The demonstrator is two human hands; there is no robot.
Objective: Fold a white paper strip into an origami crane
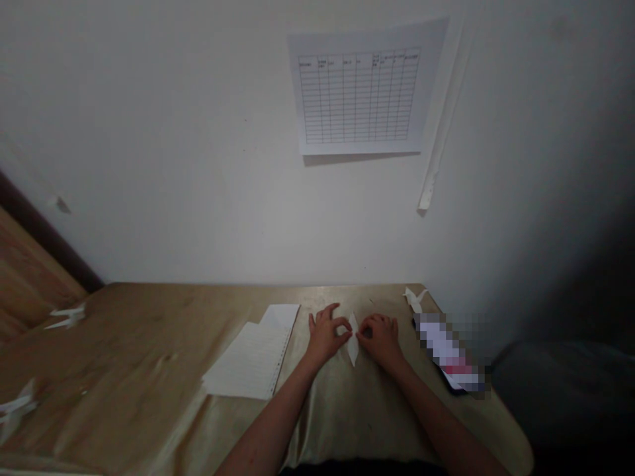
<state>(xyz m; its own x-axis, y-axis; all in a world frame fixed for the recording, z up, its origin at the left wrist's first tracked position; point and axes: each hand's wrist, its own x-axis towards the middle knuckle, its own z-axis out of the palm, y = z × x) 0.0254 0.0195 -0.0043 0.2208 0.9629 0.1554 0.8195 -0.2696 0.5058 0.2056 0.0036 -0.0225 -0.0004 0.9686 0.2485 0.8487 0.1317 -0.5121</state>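
A small white folded paper, long and pointed at both ends, is held upright between my two hands just over the table. My left hand pinches its left edge with thumb and index finger, the other fingers raised. From the other side, my right hand pinches the right edge with its fingers curled. Left of my hands lies a stack of lined, hole-punched paper sheets.
A phone with a blurred screen lies on the table at the right, near folded paper birds. More folded paper pieces lie at the far left. A printed grid sheet hangs on the wall behind.
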